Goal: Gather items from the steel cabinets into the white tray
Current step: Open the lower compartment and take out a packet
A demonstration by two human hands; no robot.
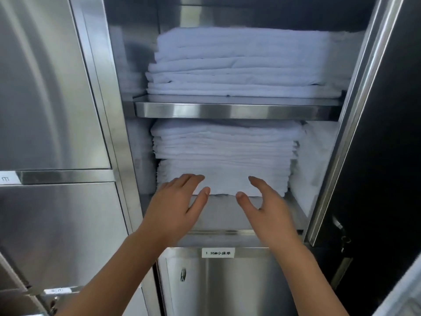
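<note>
An open steel cabinet (237,110) holds folded white linen on two shelves. The lower stack (224,153) fills the bottom shelf; the upper stack (246,65) sits above the steel shelf. My left hand (175,206) and my right hand (266,208) reach into the lower shelf, fingers spread, fingertips against the front of the bottom layers of the lower stack, thumbs at its lower edge. Neither hand has closed on the linen. The white tray is out of view.
The cabinet door (373,133) stands open at the right. Closed steel doors (50,87) are on the left. A closed door with a white label (218,252) and a small handle (183,274) sits below the open compartment.
</note>
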